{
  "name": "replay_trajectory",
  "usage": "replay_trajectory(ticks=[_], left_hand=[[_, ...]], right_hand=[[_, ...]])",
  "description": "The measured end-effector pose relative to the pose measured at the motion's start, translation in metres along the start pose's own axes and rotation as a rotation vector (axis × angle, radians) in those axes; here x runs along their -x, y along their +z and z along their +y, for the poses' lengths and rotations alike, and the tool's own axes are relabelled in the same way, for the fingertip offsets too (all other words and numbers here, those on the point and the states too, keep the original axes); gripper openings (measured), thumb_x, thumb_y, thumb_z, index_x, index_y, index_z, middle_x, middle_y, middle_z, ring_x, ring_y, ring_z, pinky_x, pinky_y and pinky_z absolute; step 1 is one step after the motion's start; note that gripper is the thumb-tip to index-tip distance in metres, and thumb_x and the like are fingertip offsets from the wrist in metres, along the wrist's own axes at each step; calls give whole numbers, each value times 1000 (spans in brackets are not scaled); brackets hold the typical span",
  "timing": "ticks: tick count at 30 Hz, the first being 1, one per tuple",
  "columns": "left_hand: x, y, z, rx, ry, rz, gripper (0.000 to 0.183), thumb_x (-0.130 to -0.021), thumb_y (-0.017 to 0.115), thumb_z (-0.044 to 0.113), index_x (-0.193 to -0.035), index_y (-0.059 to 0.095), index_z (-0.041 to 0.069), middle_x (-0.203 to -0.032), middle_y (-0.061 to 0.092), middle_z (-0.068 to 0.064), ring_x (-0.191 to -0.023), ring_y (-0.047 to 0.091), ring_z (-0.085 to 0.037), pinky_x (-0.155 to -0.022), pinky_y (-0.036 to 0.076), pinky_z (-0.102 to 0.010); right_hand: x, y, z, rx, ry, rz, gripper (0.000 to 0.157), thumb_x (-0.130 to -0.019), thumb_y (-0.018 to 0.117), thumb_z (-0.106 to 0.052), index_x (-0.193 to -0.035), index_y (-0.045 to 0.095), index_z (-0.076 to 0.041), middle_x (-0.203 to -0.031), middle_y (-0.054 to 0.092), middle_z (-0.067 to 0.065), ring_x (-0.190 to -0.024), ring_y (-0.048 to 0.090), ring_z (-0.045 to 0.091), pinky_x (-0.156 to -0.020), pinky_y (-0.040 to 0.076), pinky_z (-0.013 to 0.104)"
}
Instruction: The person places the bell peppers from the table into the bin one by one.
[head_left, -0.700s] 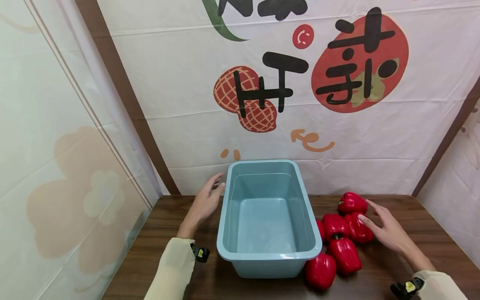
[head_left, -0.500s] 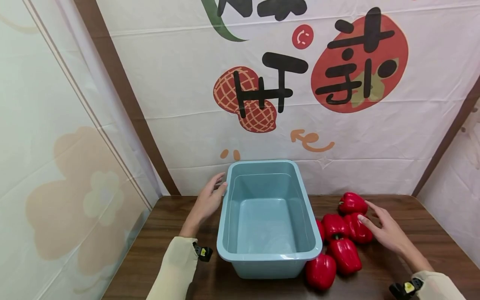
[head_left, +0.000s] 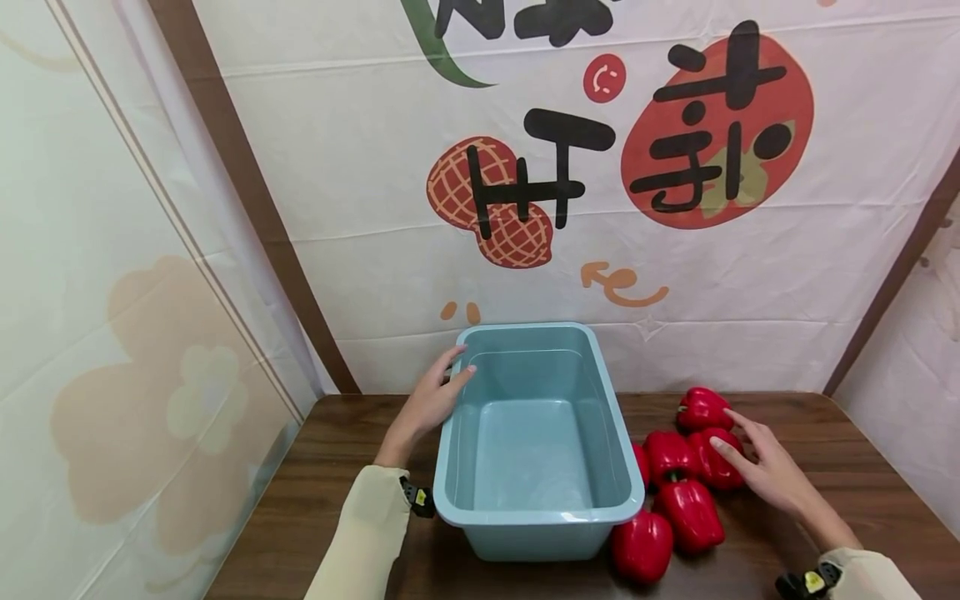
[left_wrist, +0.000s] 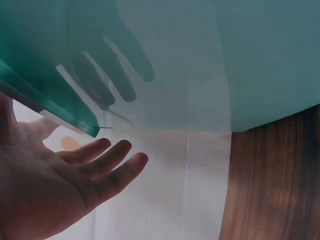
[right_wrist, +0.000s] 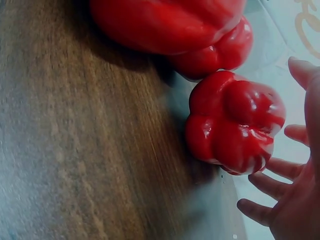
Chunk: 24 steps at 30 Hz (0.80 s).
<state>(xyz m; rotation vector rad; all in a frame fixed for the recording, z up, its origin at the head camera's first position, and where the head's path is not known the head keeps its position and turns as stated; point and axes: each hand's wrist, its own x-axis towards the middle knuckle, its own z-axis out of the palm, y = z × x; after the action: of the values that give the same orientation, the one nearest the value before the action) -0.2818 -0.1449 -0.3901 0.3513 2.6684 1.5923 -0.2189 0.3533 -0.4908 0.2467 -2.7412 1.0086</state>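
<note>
A light blue plastic basin [head_left: 536, 542] stands in the middle of the head view. My left hand [head_left: 426, 408] is at its left rim, the thumb over the rim and the other fingers spread along the outside. In the left wrist view those fingers [left_wrist: 122, 175] are loosely extended below the basin wall [left_wrist: 270, 65]. To the basin's right lies a group of several red bell peppers [head_left: 690, 512]. My right hand [head_left: 772, 471] reaches toward the back ones, fingers spread, close to the right pepper [head_left: 718, 458] and the rear pepper [head_left: 703, 408]. Whether it touches them is unclear.
The brown wooden table [head_left: 322, 467] carries everything. Behind it hangs a white printed cloth [head_left: 360, 275], close to the basin's far end. Another cloth [head_left: 135, 333] closes off the left side. One pepper [head_left: 640, 462] is partly hidden by the basin's right side.
My left hand has moved right, from beside the basin to its rim, with the thumb now over the edge. My right hand has shifted slightly left, closer to the peppers.
</note>
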Motion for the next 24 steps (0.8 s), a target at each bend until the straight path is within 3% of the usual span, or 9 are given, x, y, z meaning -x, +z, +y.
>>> replay_trajectory(ticks=[7, 11, 14, 21, 24], left_hand=[[-4, 3, 1, -5, -41, -50, 64, -100, 49, 49, -155, 32, 22, -161, 27, -7, -142, 34, -36, -107, 34, -61], [-6, 4, 2, -10, -78, -74, 63, -99, 53, 42, -156, 31, 25, -163, 24, -7, -143, 33, -36, -107, 35, -61], [-7, 5, 3, -8, -97, -82, 62, -99, 55, 36, -155, 32, 26, -163, 23, -7, -141, 35, -36, -105, 37, -60], [-10, 3, 1, -30, -99, -119, 60, -99, 54, 29, -155, 32, 27, -163, 24, -8, -138, 38, -36, -104, 39, -61], [-11, 1, 1, -35, -103, -129, 60, -99, 54, 28, -155, 33, 26, -162, 26, -8, -135, 42, -35, -102, 41, -60]], right_hand=[[1, 3, 3, -14, -13, 13, 62, -98, 61, -28, -144, 40, 8, -127, 46, 32, -110, 53, 42, -78, 47, 23], [2, 6, 4, -30, -19, 14, 60, -98, 60, -27, -143, 41, 8, -126, 46, 32, -111, 49, 41, -77, 44, 19], [1, 7, 5, -29, -6, 6, 60, -99, 59, -29, -144, 41, 6, -125, 46, 31, -112, 46, 40, -78, 45, 25], [0, 11, 7, -45, 15, -23, 60, -100, 56, -31, -145, 39, 6, -123, 49, 31, -115, 44, 42, -86, 42, 57], [-1, 13, 7, -65, 29, -42, 62, -101, 54, -33, -146, 36, 6, -127, 47, 33, -116, 44, 45, -89, 41, 64]])
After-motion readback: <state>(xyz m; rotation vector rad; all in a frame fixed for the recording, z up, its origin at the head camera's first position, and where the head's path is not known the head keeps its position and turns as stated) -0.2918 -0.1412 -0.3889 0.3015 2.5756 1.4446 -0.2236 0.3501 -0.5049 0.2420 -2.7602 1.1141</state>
